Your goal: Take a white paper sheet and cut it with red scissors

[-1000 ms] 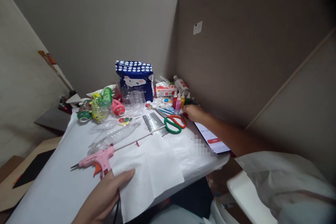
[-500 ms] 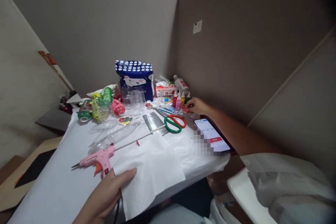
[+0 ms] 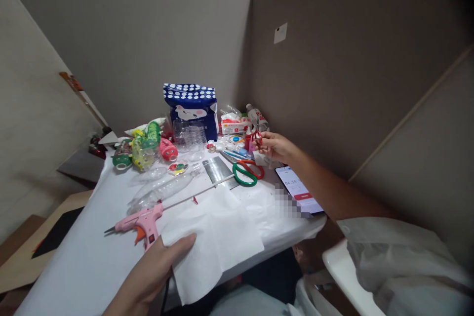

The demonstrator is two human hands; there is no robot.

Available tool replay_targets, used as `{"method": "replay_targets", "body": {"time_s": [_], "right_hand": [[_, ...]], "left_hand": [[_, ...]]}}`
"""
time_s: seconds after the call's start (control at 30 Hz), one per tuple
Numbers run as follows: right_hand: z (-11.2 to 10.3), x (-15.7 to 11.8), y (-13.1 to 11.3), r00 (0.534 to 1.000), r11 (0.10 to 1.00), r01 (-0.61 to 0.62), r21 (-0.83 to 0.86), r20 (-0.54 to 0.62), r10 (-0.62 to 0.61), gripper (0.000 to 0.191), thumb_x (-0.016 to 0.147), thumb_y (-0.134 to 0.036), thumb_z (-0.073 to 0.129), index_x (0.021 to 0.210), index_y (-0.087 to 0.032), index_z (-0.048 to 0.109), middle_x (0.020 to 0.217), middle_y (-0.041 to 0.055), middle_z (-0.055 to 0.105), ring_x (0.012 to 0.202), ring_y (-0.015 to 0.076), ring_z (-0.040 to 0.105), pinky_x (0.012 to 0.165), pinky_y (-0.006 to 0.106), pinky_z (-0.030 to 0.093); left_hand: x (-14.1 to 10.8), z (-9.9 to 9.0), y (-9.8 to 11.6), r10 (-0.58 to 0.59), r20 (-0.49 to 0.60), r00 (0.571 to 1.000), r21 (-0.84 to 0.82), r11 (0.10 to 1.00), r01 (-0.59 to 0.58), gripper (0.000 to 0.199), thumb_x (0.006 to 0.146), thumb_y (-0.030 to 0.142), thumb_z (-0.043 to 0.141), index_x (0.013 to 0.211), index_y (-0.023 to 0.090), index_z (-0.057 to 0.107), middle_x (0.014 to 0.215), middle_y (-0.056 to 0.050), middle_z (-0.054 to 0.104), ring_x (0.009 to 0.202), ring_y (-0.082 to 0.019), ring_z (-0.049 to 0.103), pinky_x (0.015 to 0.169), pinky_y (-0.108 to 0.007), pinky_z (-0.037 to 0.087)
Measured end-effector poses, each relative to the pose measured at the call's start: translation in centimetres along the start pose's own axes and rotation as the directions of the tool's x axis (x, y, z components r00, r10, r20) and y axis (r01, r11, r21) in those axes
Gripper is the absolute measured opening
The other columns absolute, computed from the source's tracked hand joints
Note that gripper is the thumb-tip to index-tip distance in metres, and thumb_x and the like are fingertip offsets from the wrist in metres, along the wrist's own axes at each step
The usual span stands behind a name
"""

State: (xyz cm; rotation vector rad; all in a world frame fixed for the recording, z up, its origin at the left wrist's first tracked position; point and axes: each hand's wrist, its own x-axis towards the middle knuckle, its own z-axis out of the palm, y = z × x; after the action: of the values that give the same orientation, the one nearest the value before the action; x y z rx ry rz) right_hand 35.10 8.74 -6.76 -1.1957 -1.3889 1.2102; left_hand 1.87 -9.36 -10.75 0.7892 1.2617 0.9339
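Note:
My left hand (image 3: 151, 271) rests at the near edge of the white-covered table (image 3: 85, 261), gripping the handle of a pink hot glue gun (image 3: 138, 220) whose glue stick points back toward the scissors. Its thumb lies on a white paper sheet (image 3: 218, 237). My right hand (image 3: 276, 145) is stretched to the far right of the table and pinches a small red object (image 3: 256, 138), lifted just above the surface beside small paint bottles (image 3: 250, 142).
Red-and-green scissors (image 3: 246, 173), a metal ruler (image 3: 218, 172), clear plastic bottles (image 3: 163, 188), decorated bottle pieces (image 3: 142, 145), a blue polka-dot bag (image 3: 190, 108) and a lit phone (image 3: 299, 192) lie on the table. Grey partition walls enclose it behind and on the right.
My right hand has picked a small red object up from beside the scissors and raised it. My left hand has stayed on the glue gun.

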Motion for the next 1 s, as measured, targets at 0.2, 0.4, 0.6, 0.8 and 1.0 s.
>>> {"method": "replay_targets", "body": {"time_s": [0.2,0.4,0.6,0.8,1.0], "right_hand": [[1.1,-1.1,-0.5,1.000,0.991,-0.030,0.131,-0.002,0.030,0.012,0.075,-0.017,0.068,0.082,-0.018,0.058,0.084,0.0044,0.072,0.067,0.0104,0.064,0.059,0.020,0.048],[6.0,-6.5,-0.9,0.971,0.990,-0.077,0.122,0.236,0.046,0.021,0.070,-0.034,0.071,0.080,-0.016,0.065,0.074,0.0032,0.070,0.059,0.0108,0.061,0.051,0.021,0.044],[13.1,-11.9,1.4,0.907,0.998,-0.058,-0.024,0.417,0.063,0.012,0.074,-0.027,0.062,0.069,-0.017,0.065,0.061,-0.0001,0.063,0.052,0.0112,0.054,0.049,0.023,0.040],[16.4,-14.4,2.5,0.913,0.983,0.128,-0.130,0.403,-0.065,0.015,0.077,-0.017,0.059,0.083,-0.020,0.073,0.065,-0.0026,0.059,0.062,0.0121,0.047,0.059,0.025,0.035],[16.9,-14.6,2.7,0.930,0.999,0.044,-0.021,0.365,-0.033,0.013,0.079,-0.030,0.065,0.083,-0.019,0.071,0.067,-0.0022,0.059,0.062,0.0124,0.049,0.057,0.024,0.038]], "left_hand": [[0.4,-0.4,0.0,0.004,0.012,1.000,0.039,0.999,-0.004,0.056,0.059,0.038,0.088,0.108,0.017,0.073,0.118,-0.013,0.072,0.117,-0.037,0.062,0.108,-0.046,0.043],[0.2,0.3,0.3,0.054,-0.094,0.994,0.077,0.996,-0.047,0.046,0.060,0.040,0.087,0.098,0.017,0.075,0.111,-0.011,0.075,0.127,-0.034,0.055,0.113,-0.042,0.039],[-0.3,2.1,0.2,0.146,-0.194,0.970,0.045,0.989,-0.139,0.035,0.061,0.036,0.085,0.091,0.020,0.076,0.105,-0.009,0.077,0.122,-0.034,0.059,0.109,-0.041,0.042],[-0.5,3.0,0.4,0.154,-0.152,0.976,0.020,0.988,-0.153,0.043,0.065,0.038,0.082,0.103,0.018,0.074,0.111,-0.009,0.075,0.117,-0.034,0.062,0.101,-0.039,0.049],[-0.8,3.1,0.5,0.200,-0.180,0.963,0.162,0.972,-0.171,0.037,0.073,0.041,0.074,0.100,0.017,0.075,0.111,-0.009,0.075,0.117,-0.034,0.062,0.105,-0.041,0.045]]}}
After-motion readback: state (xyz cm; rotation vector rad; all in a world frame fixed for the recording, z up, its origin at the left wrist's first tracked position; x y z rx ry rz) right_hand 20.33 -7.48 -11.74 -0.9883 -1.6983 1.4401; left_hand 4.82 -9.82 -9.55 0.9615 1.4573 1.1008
